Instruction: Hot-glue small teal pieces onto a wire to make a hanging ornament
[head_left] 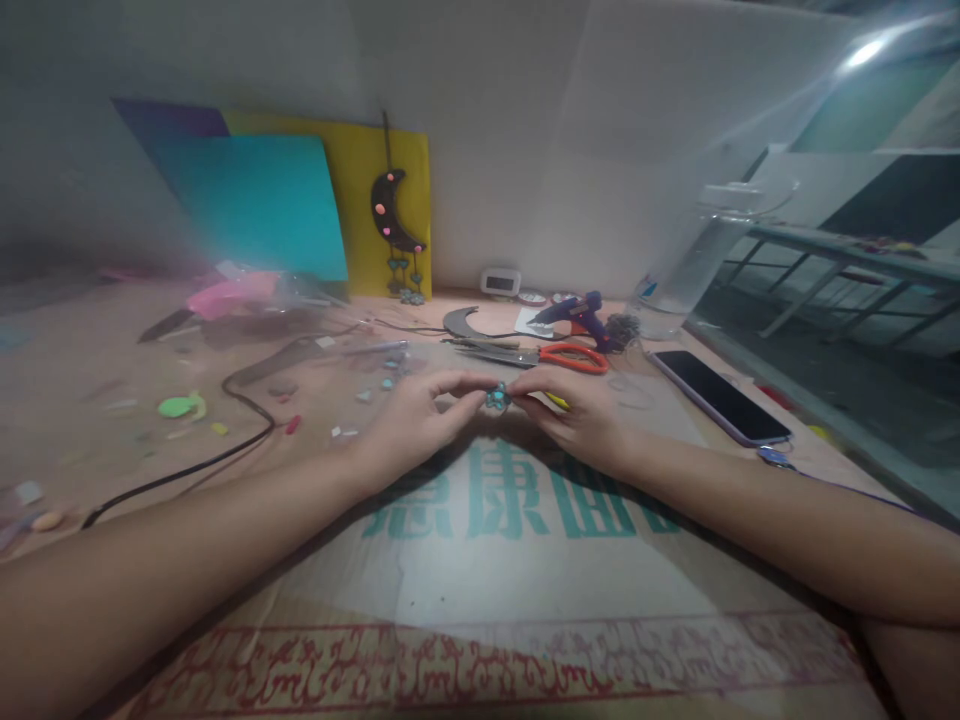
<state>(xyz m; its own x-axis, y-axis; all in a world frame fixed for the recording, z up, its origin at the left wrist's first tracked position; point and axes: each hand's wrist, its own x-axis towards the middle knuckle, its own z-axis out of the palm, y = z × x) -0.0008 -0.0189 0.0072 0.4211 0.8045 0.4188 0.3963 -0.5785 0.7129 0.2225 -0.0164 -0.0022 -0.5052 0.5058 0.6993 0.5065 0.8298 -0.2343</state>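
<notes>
A small flower-shaped charm (497, 396), grey round its rim with a turquoise centre, is held up over the table. My left hand (439, 412) pinches its left side between thumb and forefinger. On the opposite side, the fingertips of my right hand (574, 415) are closed on it too. Something yellow (557, 400) shows partly behind the right fingers. Just beyond both hands lie scissors (574, 358) with orange-red handles. Further back a dark crescent moon ornament (385, 210) with pink beads and small hanging charms stands against a yellow sheet (345, 190).
A glue gun (589, 315) lies behind the scissors, near a grey crescent piece (461, 322). At right are a phone (718, 396) and a clear plastic jug (682, 265). A black cord (202, 465) and scattered scraps cover the left. A printed sheet (480, 580) lies under my arms.
</notes>
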